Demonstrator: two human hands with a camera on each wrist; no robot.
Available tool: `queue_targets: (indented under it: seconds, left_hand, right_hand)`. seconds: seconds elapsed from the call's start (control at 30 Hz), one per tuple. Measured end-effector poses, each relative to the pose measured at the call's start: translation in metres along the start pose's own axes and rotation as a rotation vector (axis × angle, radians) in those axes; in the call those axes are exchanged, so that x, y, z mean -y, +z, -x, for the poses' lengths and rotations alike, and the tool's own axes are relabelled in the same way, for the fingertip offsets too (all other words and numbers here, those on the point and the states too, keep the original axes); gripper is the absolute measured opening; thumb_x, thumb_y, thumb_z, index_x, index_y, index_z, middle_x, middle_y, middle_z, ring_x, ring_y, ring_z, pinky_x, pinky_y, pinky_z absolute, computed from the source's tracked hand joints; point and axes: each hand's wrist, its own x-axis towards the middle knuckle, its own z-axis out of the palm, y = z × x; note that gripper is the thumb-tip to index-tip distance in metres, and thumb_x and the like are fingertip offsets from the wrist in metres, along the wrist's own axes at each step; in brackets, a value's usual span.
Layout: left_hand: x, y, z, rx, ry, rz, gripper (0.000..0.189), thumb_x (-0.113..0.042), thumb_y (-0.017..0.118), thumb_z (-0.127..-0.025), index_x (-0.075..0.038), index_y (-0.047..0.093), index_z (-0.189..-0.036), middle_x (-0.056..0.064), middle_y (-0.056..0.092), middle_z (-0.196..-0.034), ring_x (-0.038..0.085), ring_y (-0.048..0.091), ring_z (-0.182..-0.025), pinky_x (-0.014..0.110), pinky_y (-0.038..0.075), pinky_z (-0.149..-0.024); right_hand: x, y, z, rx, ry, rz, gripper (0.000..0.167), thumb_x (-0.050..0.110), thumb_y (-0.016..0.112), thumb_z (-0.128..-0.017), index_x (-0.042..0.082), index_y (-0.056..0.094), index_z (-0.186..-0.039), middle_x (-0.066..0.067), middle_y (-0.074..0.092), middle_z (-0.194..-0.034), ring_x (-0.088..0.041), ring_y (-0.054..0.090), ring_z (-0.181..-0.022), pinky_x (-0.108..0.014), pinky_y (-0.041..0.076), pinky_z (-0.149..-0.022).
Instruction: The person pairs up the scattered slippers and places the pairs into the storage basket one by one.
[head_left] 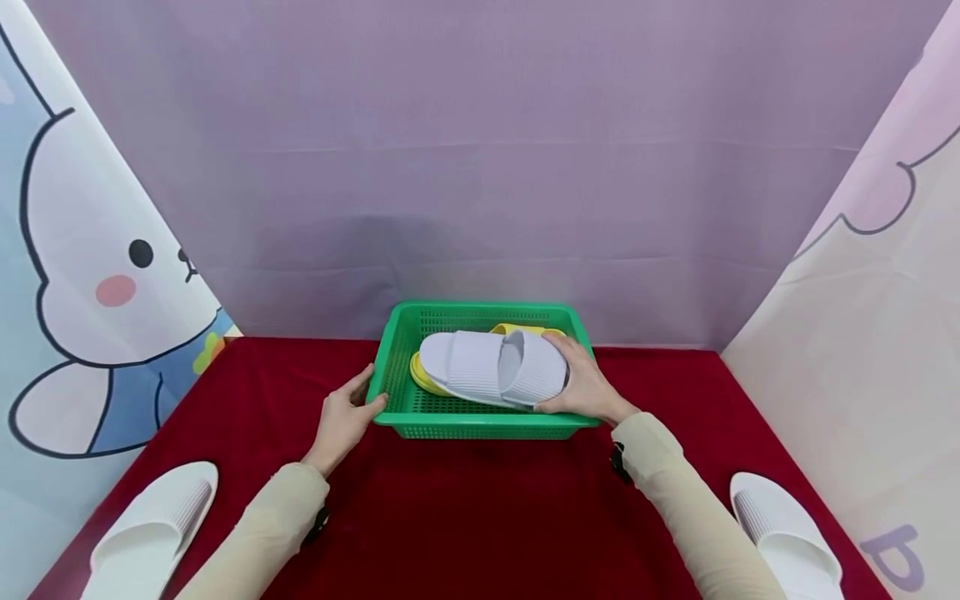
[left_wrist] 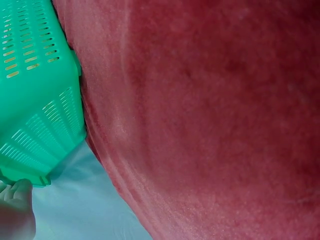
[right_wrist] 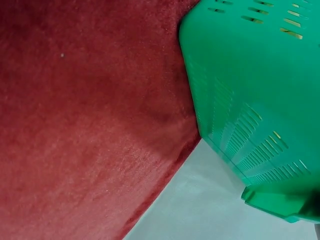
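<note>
A green plastic basket (head_left: 495, 421) stands at the back of the red cloth in the head view. My left hand (head_left: 341, 425) grips its left rim near the front corner, and in the left wrist view those fingers (left_wrist: 17, 197) show at the basket's edge. Over the basket's right part, my right hand (head_left: 585, 385) holds the right end of a pair of white slippers (head_left: 476, 367) with ribbed straps, fitted together lengthwise. Partly hidden beneath and behind them are yellow slippers (head_left: 424, 377). The right wrist view shows mainly the basket's outer side (right_wrist: 250, 75).
One white slipper (head_left: 161, 521) lies on the cloth at the front left, another white slipper (head_left: 783, 533) at the front right. A purple curtain (head_left: 480, 167) hangs behind the basket. Printed panels flank both sides, with a cartoon figure (head_left: 105, 275) on the left one.
</note>
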Motion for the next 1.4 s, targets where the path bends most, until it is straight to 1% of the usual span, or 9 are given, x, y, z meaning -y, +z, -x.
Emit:
queue_targets:
  seconds: [0.13, 0.2, 0.4, 0.5, 0.63, 0.73, 1.0, 1.2, 1.4]
  left_hand:
    - [0.0013, -0.0004, -0.0006, -0.002, -0.005, 0.004, 0.061, -0.021, 0.059, -0.089, -0.014, 0.031, -0.143, 0.01, 0.042, -0.141, 0.022, 0.046, -0.125, 0.039, 0.047, -0.092]
    - [0.0016, -0.0004, -0.0008, -0.004, -0.004, 0.008, 0.061, -0.021, 0.059, -0.089, -0.014, 0.031, -0.143, 0.01, 0.041, -0.141, 0.022, 0.046, -0.125, 0.04, 0.046, -0.092]
    - [0.0019, -0.0005, -0.001, 0.001, 0.002, 0.019, 0.061, -0.022, 0.058, -0.089, -0.013, 0.031, -0.143, 0.011, 0.042, -0.141, 0.022, 0.046, -0.125, 0.039, 0.047, -0.092]
    - [0.0008, 0.0001, -0.0005, 0.007, 0.006, 0.019, 0.061, -0.023, 0.058, -0.089, -0.013, 0.031, -0.143, 0.011, 0.042, -0.14, 0.022, 0.047, -0.124, 0.039, 0.048, -0.091]
    - [0.0, 0.0, 0.0005, 0.01, 0.004, 0.021, 0.061, -0.024, 0.058, -0.09, -0.014, 0.03, -0.143, 0.011, 0.041, -0.141, 0.023, 0.046, -0.125, 0.039, 0.047, -0.092]
    - [0.0002, -0.0004, 0.0013, 0.016, -0.003, 0.024, 0.062, -0.026, 0.058, -0.09, -0.015, 0.029, -0.144, 0.011, 0.04, -0.142, 0.023, 0.045, -0.126, 0.039, 0.047, -0.092]
    - [0.0028, -0.0007, 0.0008, 0.01, 0.011, -0.005, 0.062, -0.027, 0.058, -0.09, -0.014, 0.03, -0.144, 0.011, 0.042, -0.14, 0.023, 0.048, -0.123, 0.04, 0.048, -0.091]
    - [0.0024, -0.0013, 0.0013, 0.022, 0.025, -0.021, 0.064, -0.029, 0.057, -0.09, -0.013, 0.028, -0.144, 0.011, 0.041, -0.141, 0.025, 0.049, -0.122, 0.041, 0.048, -0.09]
    - [0.0007, -0.0048, 0.0016, 0.037, 0.046, -0.055, 0.066, -0.033, 0.057, -0.089, -0.013, 0.027, -0.144, 0.011, 0.044, -0.139, 0.025, 0.05, -0.121, 0.04, 0.049, -0.089]
  right_hand:
    - [0.0011, -0.0001, -0.0006, 0.017, -0.004, 0.008, 0.106, 0.041, 0.085, -0.055, 0.018, 0.03, -0.142, -0.005, 0.031, -0.144, -0.027, 0.03, -0.128, -0.056, 0.035, -0.096]
    - [0.0019, -0.001, -0.0001, 0.027, 0.003, -0.009, 0.102, 0.039, 0.085, -0.057, 0.02, 0.032, -0.142, -0.005, 0.032, -0.144, -0.029, 0.029, -0.129, -0.057, 0.034, -0.097]
    - [0.0019, -0.0044, 0.0033, 0.024, 0.083, -0.164, 0.072, 0.025, 0.074, -0.075, 0.013, 0.041, -0.138, -0.008, 0.034, -0.144, -0.031, 0.024, -0.136, -0.059, 0.03, -0.102]
    - [0.0031, -0.0057, 0.0055, 0.023, 0.114, -0.188, 0.069, 0.025, 0.07, -0.08, 0.011, 0.038, -0.139, -0.009, 0.03, -0.147, -0.031, 0.023, -0.137, -0.058, 0.029, -0.103]
    - [0.0046, -0.0054, 0.0054, 0.024, 0.118, -0.199, 0.066, 0.025, 0.068, -0.082, 0.009, 0.039, -0.139, -0.01, 0.033, -0.145, -0.032, 0.029, -0.134, -0.055, 0.03, -0.105]
    - [0.0048, -0.0045, 0.005, 0.021, 0.108, -0.211, 0.064, 0.025, 0.068, -0.082, 0.008, 0.04, -0.138, -0.011, 0.036, -0.143, -0.034, 0.034, -0.13, -0.053, 0.033, -0.103]
    - [0.0021, -0.0021, 0.0062, -0.007, 0.091, -0.214, 0.055, 0.024, 0.065, -0.085, 0.004, 0.047, -0.132, -0.014, 0.045, -0.135, -0.038, 0.043, -0.121, -0.052, 0.039, -0.098]
    - [0.004, -0.0011, 0.0081, -0.017, 0.103, -0.231, 0.051, 0.024, 0.064, -0.085, 0.005, 0.049, -0.13, -0.012, 0.052, -0.128, -0.036, 0.047, -0.118, -0.052, 0.04, -0.097]
    - [0.0048, 0.0003, 0.006, -0.056, 0.061, -0.2, 0.044, 0.019, 0.062, -0.087, 0.003, 0.053, -0.126, -0.013, 0.055, -0.125, -0.034, 0.049, -0.116, -0.051, 0.041, -0.097]
